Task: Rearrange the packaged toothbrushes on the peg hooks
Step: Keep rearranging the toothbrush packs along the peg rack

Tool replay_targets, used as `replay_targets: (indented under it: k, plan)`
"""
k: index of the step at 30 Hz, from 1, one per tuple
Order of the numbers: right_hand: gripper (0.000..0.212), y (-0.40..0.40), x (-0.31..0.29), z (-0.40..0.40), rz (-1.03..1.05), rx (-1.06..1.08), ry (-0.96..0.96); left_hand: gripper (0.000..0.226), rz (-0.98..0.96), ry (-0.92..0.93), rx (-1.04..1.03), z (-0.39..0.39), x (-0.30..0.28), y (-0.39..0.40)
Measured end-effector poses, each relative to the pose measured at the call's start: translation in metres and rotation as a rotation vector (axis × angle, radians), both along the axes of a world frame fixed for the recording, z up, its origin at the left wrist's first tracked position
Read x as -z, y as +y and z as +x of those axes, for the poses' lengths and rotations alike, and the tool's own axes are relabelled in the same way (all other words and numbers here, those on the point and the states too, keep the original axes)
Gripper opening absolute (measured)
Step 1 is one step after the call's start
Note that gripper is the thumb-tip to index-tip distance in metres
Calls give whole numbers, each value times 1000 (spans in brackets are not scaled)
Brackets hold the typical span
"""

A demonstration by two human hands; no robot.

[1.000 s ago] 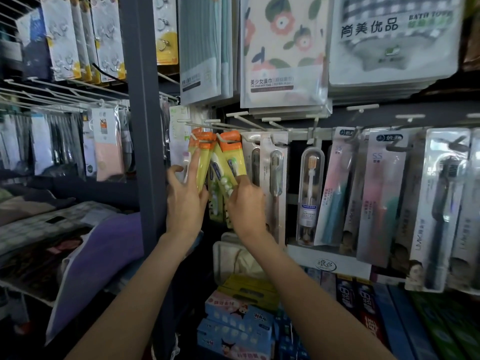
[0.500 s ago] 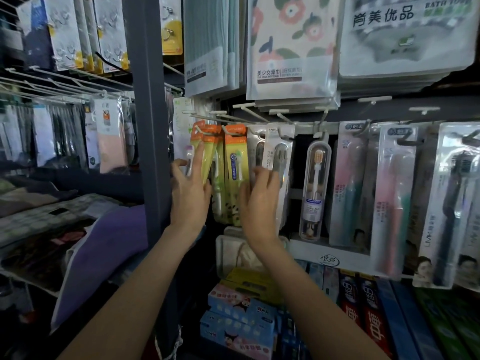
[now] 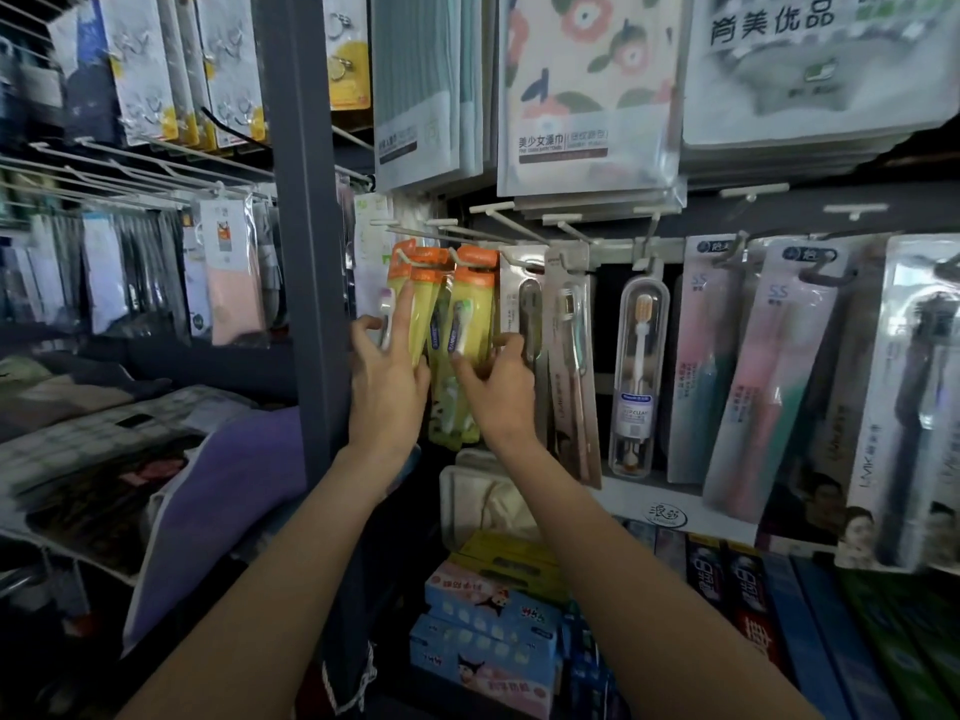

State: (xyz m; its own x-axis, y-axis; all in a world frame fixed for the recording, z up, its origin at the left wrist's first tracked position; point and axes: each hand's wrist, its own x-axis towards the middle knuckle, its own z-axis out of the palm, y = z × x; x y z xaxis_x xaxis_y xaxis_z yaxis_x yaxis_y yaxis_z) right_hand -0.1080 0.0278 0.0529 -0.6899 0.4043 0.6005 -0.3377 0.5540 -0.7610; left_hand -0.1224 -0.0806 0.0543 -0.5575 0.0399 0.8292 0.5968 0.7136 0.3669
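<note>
Several yellow toothbrush packs with orange tops [image 3: 470, 304] hang from white peg hooks [image 3: 447, 236] beside the grey upright post. My left hand [image 3: 387, 376] presses on the leftmost yellow pack [image 3: 415, 314], index finger stretched up its front and thumb at its left edge. My right hand [image 3: 501, 392] grips the lower part of the right yellow pack, thumb on the front. Grey packs [image 3: 524, 314] and a clear-cased toothbrush [image 3: 641, 366] hang further right.
A grey upright post [image 3: 304, 226] stands just left of my left hand. Pink and teal toothbrush packs [image 3: 763, 376] hang on the right. Towel packs [image 3: 582, 90] hang above. Toothpaste boxes [image 3: 488, 636] sit on the shelf below. Folded textiles [image 3: 104, 439] lie at left.
My right hand has moved left from the grey packs onto the right yellow pack and closed on it. My left hand stays on the left pack. The camera has shifted slightly.
</note>
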Motion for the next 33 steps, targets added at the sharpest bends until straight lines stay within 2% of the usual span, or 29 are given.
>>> replay_targets:
  k: [3, 6, 9, 13, 18, 21, 26, 30, 33]
  plan:
    - [36, -1, -1, 3, 23, 8, -58, 76, -1, 4, 3, 1, 0, 0]
    - [40, -1, -1, 17, 132, 70, 21, 76, 11, 5, 20, 0, 0, 0]
    - [46, 3, -2, 39, 399, 174, 73, 77, 10, 10, 17, -2, 0, -1]
    - [47, 14, -24, 68, 776, 429, -98, 76, 8, 10, 20, -3, 1, -1]
    - [43, 17, -53, 78, 960, 449, -264, 73, 20, 16, 48, -1, 0, -1]
    - [44, 20, -50, 77, 953, 372, -300, 74, 12, 20, 49, 0, 1, -1]
    - [47, 15, -45, 53, 808, 197, -260, 76, 6, 19, 27, -1, 1, -1]
    - [51, 7, -39, 28, 588, 129, -131, 75, 1, 17, 17, 1, 1, 0]
    - [53, 0, -18, 19, 543, 175, -59, 77, 1, 23, 16, 0, 1, 0]
